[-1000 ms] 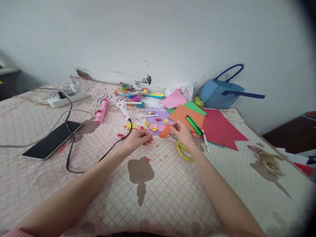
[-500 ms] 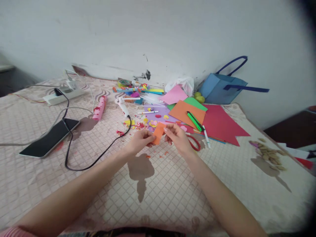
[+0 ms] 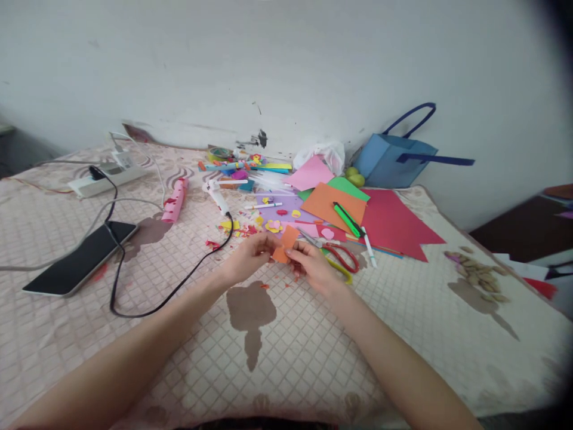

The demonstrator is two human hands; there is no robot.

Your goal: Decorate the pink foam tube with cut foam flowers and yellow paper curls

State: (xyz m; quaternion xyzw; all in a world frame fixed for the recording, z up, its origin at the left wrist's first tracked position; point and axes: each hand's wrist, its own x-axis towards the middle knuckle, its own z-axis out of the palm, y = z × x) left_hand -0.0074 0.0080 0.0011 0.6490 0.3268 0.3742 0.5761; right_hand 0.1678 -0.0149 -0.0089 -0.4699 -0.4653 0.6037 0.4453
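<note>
A small piece of orange paper (image 3: 289,237) is held up between both hands over the table. My left hand (image 3: 254,254) pinches its left side; my right hand (image 3: 310,263) grips its lower right part with thumb and fingers. Some of the fingertips are hidden behind the paper. Just beyond my right hand lie scissors with red handles (image 3: 344,255) and a yellow-green handle (image 3: 342,272) partly behind the wrist. Orange scraps (image 3: 265,286) are scattered on the cloth below the hands. Small cut-out flowers (image 3: 274,226) lie farther back.
Sheets of red (image 3: 398,221) and orange paper (image 3: 335,204) lie at the right, under a green cutter (image 3: 347,219). Behind stands a blue bag (image 3: 394,160). A white glue gun (image 3: 218,197) trails a black cord. A tablet (image 3: 83,257) and a power strip (image 3: 105,179) are at the left.
My right hand has slid from the paper's upper right corner down to its lower part, and the paper has turned. The scissors now show more beside the right hand. The view has shifted slightly.
</note>
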